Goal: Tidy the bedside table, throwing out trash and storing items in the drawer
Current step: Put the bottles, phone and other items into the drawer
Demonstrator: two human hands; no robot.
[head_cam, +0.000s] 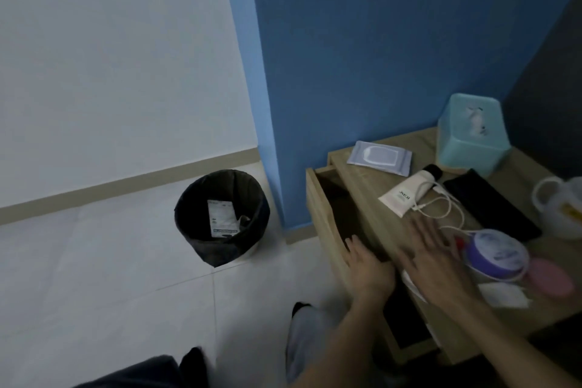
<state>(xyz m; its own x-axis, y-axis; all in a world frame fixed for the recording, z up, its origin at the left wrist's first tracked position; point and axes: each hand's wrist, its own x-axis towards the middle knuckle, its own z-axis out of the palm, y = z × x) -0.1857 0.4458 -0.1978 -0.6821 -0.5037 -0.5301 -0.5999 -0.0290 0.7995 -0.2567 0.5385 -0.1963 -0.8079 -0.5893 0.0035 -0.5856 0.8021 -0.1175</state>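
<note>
I see the left hand (pixel 367 264) resting on the front edge of the open drawer (pixel 343 208), fingers loose, holding nothing. The right hand (pixel 431 255) hovers flat and spread over the surface (pixel 362 179), blurred, just short of the white tube (pixel 409 190) and cable (pixel 447 208), beside the purple-lidded jar (pixel 497 252). The bin (pixel 222 217) on the floor holds a white packet (pixel 222 218).

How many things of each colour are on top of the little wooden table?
White: 4, tube, cable, mug, crumpled paper
Purple: 2, wipes pack, jar
Teal: 1, tissue box
Black: 1, pouch
Pink: 1, round case
Total: 9
</note>
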